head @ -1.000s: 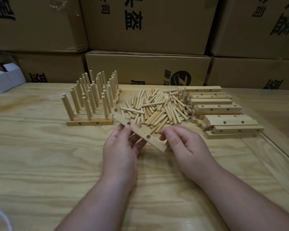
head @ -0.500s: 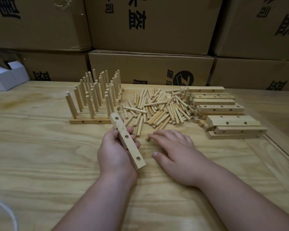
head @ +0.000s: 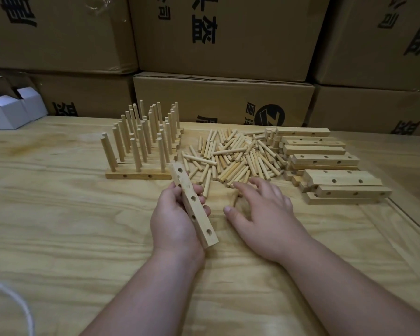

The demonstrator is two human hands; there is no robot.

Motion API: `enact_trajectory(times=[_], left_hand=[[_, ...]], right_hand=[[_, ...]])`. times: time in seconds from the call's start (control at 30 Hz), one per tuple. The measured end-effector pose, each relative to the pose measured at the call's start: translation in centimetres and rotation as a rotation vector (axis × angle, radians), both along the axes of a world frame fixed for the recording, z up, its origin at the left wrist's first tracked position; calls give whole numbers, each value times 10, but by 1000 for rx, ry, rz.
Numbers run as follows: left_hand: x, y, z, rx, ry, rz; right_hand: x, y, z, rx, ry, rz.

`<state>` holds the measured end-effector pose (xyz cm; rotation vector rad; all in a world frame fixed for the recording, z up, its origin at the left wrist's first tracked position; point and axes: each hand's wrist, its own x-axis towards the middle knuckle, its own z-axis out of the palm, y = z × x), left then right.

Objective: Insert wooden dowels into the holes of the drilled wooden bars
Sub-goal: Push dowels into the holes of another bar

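left hand [head: 177,219] fingers curl round a drilled bar [head: 193,206] at frame centre, holes up; right hand [head: 260,209] lies spread and relaxed on the table [head: 58,214], fingertips at the loose dowels [head: 235,158]; filled bars [head: 141,146] upper left, empty bars [head: 325,161] right.

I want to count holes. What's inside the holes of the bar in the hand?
Nothing: the bar in the left hand shows four empty holes. Its underside is hidden.

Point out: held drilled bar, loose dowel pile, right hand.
drilled bar [head: 192,204], head view, top face beside the middle holes.
dowel pile [head: 235,158], head view, centre of the loose heap.
right hand [head: 264,212], head view, back of the hand.
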<state>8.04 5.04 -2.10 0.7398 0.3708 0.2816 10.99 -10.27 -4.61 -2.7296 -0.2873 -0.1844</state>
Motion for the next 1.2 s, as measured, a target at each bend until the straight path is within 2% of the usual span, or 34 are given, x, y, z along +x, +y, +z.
enact_trajectory(times=[0.17,0.3,0.5,0.7,1.03,1.2], left_hand=[[-1,0,2,-4,6,-1],[-1,1,3,1,-9,-21],[-2,0,3,6,-19,-28],[-3,0,3,11,-19,-35],[-2,0,4,28,-2,-23],[-2,0,5,-4,-3,-22]], right_hand=[[17,9,4,-46,3,-122],[28,15,7,-121,11,-138],[22,14,7,-113,-88,-140],[11,11,8,29,-143,-126],[-20,-8,4,73,-153,7],[-17,-10,10,284,-128,-53]])
